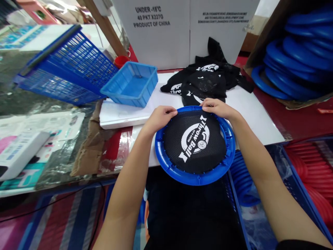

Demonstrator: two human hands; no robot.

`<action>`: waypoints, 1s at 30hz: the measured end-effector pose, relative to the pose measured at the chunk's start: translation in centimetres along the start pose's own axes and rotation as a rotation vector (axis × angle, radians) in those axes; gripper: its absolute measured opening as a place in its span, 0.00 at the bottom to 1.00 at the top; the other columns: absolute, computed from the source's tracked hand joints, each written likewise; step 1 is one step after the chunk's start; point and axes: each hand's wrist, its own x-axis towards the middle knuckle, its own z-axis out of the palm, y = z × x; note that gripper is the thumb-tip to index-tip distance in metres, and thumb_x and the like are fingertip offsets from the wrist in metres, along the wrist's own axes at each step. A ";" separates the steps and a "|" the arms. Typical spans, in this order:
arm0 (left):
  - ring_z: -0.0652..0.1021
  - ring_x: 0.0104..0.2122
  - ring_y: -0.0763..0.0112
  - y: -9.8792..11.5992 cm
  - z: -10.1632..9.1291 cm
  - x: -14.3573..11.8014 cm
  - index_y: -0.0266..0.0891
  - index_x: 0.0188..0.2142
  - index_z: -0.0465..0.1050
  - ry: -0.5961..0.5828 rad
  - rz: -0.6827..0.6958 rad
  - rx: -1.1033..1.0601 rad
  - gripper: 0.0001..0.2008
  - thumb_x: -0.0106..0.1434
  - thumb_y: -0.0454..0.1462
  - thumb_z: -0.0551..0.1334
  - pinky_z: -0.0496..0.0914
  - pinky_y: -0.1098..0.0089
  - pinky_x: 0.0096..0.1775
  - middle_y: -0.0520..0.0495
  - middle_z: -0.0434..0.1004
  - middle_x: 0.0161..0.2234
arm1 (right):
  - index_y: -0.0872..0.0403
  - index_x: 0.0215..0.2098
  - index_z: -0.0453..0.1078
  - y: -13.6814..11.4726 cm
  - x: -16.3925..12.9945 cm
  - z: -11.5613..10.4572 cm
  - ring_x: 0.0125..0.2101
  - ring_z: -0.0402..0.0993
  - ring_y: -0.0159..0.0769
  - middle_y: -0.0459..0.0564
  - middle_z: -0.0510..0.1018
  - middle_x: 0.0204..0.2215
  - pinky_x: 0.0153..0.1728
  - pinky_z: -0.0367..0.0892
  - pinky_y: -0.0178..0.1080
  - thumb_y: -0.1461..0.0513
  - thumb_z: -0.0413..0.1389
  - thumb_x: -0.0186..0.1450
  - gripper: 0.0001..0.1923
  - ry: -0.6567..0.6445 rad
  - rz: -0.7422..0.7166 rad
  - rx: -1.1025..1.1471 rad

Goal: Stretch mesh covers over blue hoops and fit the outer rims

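Black mesh net (195, 142) mostly seated on round blue plastic hoop (194, 177); I saw left hand (158, 118) and right hand (218, 107) pinching its unfinished far edge.

Both hands' fingers (170, 111) on blue hoop's (166, 158) mesh (195, 144)

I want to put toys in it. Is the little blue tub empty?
Empty: the little blue tub shows only its bare blue floor inside.

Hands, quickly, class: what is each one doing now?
Left hand: closed, pinching the mesh at the blue ring rim.
Right hand: closed, pinching the same mesh edge.
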 end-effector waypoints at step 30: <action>0.77 0.36 0.62 -0.8 0.3 1.5 0.37 0.31 0.83 -0.033 -0.067 -0.118 0.09 0.60 0.41 0.67 0.71 0.62 0.43 0.45 0.82 0.32 | 0.50 0.31 0.71 -0.1 -0.5 -0.1 0.53 0.73 0.49 0.53 0.79 0.52 0.62 0.64 0.57 0.52 0.55 0.70 0.14 -0.062 -0.001 -0.133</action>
